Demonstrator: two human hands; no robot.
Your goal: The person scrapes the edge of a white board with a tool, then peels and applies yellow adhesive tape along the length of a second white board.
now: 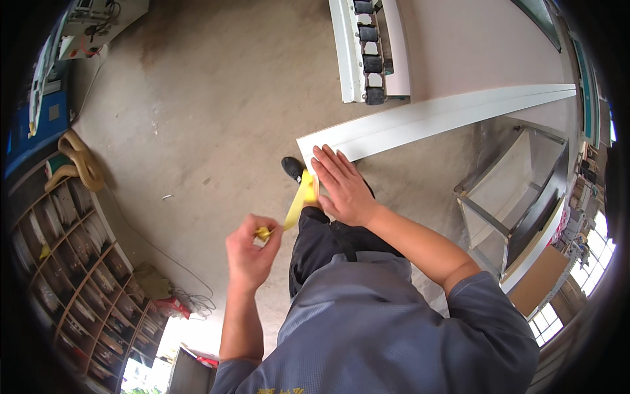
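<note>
Presently clenches a yellow ribbon-like strip in the left hand near a long white board, lays the right hand flat upon it, and perhaps risks tearing the strip by yanking.

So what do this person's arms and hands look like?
The left hand and right hand are ungloved, with no watch or bracelet visible. The forearms are bare too. Short, plain grey sleeves cover the upper arms.
</note>
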